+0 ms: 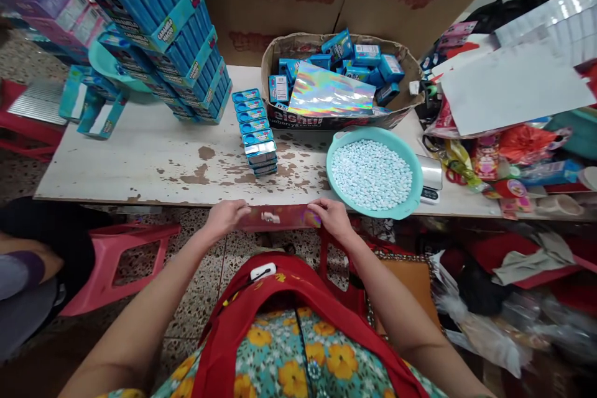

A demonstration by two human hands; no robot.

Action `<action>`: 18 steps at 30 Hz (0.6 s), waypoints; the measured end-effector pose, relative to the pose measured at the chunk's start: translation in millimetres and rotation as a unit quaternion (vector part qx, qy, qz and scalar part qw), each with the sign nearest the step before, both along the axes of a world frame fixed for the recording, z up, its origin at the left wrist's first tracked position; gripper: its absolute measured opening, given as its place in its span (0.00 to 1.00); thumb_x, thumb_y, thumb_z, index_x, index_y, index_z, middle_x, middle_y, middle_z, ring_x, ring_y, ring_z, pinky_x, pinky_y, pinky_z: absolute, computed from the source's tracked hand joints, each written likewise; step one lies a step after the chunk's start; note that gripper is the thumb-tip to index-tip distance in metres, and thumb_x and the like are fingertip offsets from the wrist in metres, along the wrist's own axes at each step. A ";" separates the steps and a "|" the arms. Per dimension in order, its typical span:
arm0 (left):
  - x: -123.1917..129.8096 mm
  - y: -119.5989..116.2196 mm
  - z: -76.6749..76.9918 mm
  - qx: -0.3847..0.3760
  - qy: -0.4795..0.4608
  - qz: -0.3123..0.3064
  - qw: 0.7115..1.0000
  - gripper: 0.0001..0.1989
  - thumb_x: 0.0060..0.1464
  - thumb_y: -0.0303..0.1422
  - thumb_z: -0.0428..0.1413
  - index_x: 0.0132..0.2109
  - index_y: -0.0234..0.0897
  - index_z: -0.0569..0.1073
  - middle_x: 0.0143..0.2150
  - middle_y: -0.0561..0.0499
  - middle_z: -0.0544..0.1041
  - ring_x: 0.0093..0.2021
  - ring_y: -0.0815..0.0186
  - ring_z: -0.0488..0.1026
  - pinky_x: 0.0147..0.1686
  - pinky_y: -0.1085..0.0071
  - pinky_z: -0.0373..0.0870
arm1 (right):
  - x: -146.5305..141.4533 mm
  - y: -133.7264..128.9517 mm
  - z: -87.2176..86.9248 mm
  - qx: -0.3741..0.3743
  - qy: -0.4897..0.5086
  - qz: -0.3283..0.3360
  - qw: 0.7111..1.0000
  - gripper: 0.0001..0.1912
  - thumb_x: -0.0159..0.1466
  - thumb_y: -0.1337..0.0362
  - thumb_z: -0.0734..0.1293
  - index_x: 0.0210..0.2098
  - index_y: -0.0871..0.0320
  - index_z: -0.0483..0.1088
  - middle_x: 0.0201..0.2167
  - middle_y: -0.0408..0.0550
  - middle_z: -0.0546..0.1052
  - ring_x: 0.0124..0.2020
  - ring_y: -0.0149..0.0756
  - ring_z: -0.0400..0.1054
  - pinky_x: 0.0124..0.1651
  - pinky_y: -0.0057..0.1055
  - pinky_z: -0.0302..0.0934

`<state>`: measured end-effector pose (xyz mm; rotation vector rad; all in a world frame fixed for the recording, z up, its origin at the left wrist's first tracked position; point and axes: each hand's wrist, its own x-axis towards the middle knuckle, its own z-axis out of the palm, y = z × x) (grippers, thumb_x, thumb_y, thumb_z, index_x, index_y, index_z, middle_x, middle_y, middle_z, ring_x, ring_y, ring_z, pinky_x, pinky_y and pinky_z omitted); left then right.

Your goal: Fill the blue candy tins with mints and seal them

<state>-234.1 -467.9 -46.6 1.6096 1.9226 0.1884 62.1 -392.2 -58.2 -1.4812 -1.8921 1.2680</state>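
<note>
My left hand (226, 216) and my right hand (333, 217) pinch opposite ends of a shiny strip of film (280, 217), stretched level just off the table's front edge. The strip reflects red, with a rainbow sheen near my right fingers. Beyond it on the table, a stack of small blue tins (255, 127) leans in a row. Beside my right hand stands a turquoise basin (405, 199) of pale candies (373, 174). Behind, an open cardboard box (321, 122) holds several small blue packs (339, 46) under a holographic sheet (329, 90).
Tall stacks of blue display boxes (180, 43) rise at the back left. A small scale (430, 194) sits partly beneath the basin. Wrappers and a white sheet (513, 87) crowd the right. A pink stool (112, 267) and another person (28, 286) are at the left.
</note>
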 end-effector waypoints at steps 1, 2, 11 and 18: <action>-15.0 0.0 -4.3 0.000 -0.027 0.023 0.999 0.14 0.52 0.44 0.53 0.30 0.42 0.77 0.25 0.50 0.76 0.26 0.63 0.68 0.26 0.72 0.54 | -2.8 6.0 -6.3 -0.011 0.005 0.008 1.000 0.11 0.58 0.55 0.66 0.29 0.53 0.77 0.27 0.45 0.79 0.30 0.39 0.69 0.38 0.34 0.60; -27.9 0.5 -8.0 0.003 -0.063 0.049 0.997 0.14 0.50 0.45 0.54 0.29 0.41 0.77 0.25 0.50 0.76 0.26 0.64 0.68 0.26 0.72 0.55 | -7.3 11.9 -12.2 -0.017 0.009 0.014 1.000 0.11 0.58 0.55 0.66 0.29 0.53 0.77 0.27 0.45 0.79 0.30 0.39 0.69 0.39 0.34 0.59; -80.5 36.9 -53.6 0.049 -0.138 0.216 0.965 0.11 0.50 0.38 0.53 0.29 0.36 0.75 0.23 0.48 0.72 0.29 0.60 0.70 0.32 0.68 0.65 | -81.9 75.3 -61.9 -0.034 0.015 0.009 0.999 0.12 0.58 0.60 0.61 0.34 0.58 0.74 0.30 0.47 0.78 0.31 0.36 0.68 0.37 0.31 0.60; -12.4 74.6 -65.8 0.175 -0.036 -0.027 0.984 0.16 0.58 0.40 0.49 0.47 0.36 0.74 0.45 0.41 0.76 0.48 0.55 0.70 0.50 0.61 0.61 | -98.2 82.9 -63.7 -0.019 0.023 0.039 0.999 0.12 0.61 0.58 0.62 0.40 0.56 0.71 0.29 0.43 0.76 0.31 0.34 0.68 0.37 0.29 0.61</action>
